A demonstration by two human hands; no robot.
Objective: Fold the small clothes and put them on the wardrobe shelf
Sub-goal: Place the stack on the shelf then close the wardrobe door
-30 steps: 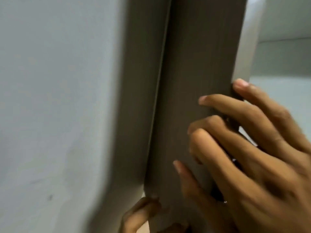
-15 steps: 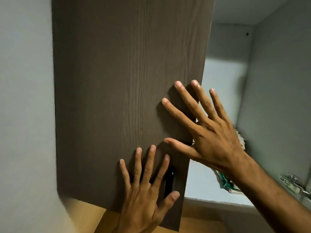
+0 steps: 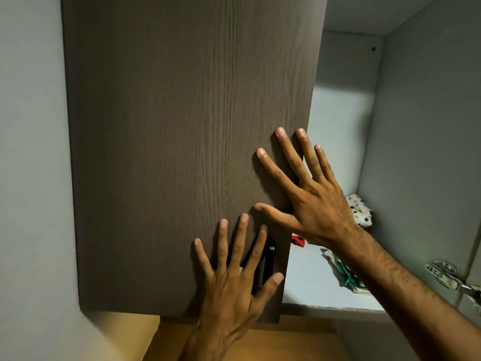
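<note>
small clothes (image 3: pixel 360 211) lie on the wardrobe shelf (image 3: pixel 309 282) at 4 o'clock, behind the right hand (image 3: pixel 312 204); step in hand appears to be closing the door (image 3: pixel 182 152); both hands flat, fingers spread, gripping nothing; left hand (image 3: pixel 234 277) at 6 o'clock beside the black handle (image 3: pixel 269 261); next: steady push; hinge (image 3: pixel 447 276) at 4 o'clock, nothing obstructs

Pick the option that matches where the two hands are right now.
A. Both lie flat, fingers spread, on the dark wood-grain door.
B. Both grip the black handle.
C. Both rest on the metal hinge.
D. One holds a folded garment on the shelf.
A: the left hand and right hand lie open and spread against the door, while the black handle stays ungripped beside the left fingers.
</note>
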